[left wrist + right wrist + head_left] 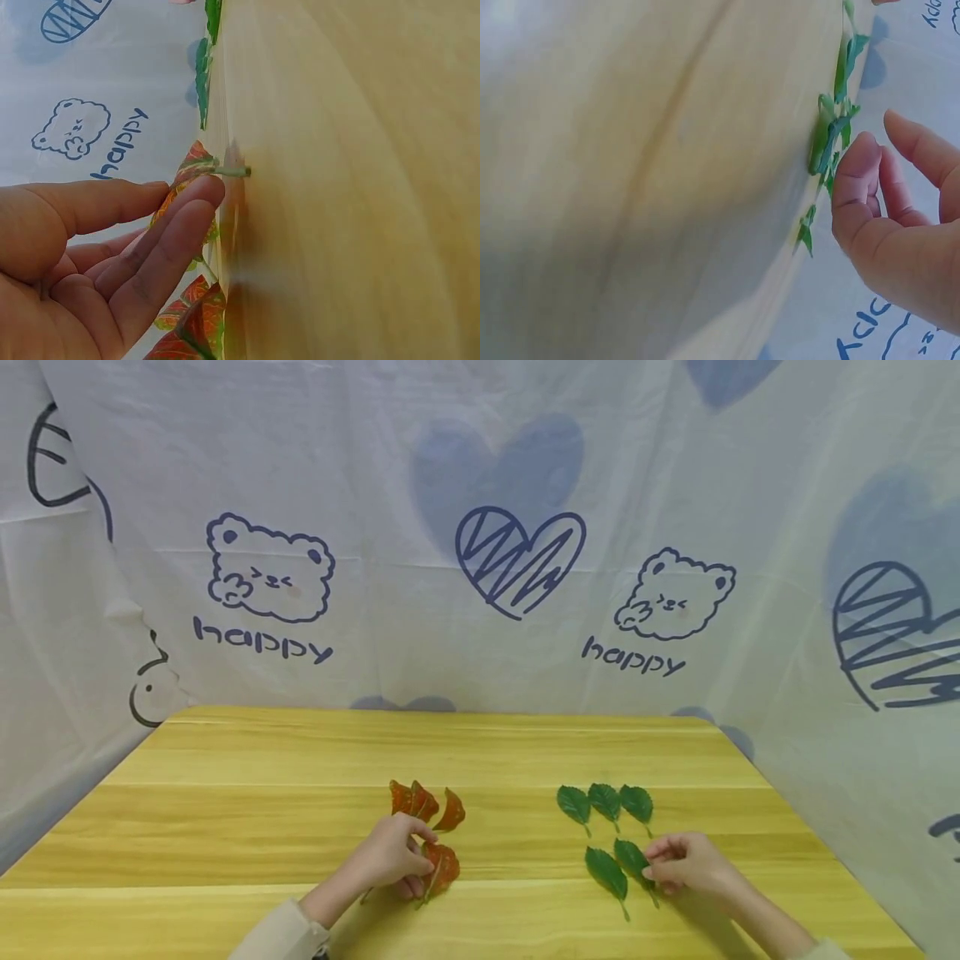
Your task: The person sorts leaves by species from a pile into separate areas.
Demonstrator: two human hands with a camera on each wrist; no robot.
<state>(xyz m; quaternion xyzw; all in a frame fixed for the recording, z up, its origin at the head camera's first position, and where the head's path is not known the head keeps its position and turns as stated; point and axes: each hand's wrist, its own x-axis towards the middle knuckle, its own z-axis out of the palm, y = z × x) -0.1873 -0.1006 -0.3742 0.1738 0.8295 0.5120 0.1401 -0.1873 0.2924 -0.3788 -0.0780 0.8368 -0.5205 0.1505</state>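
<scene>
With thumb and fingertips, my left hand (393, 853) pinches a red-orange leaf (446, 867), whose short stem (234, 172) points toward the table in the left wrist view. Behind that hand lie more reddish leaves (452, 811), some overlapping and partly hidden by the fingers. On the right, my right hand (693, 865) is beside a green leaf (632, 857), its fingers bent loosely and, in the right wrist view, a gap between thumb and forefinger. Another green leaf (606, 872) lies just left of it.
Three green leaves (604, 800) form a row farther back on the wooden table (517, 752). A white cloth (390, 635) printed with hearts and bears hangs behind the table and along its sides.
</scene>
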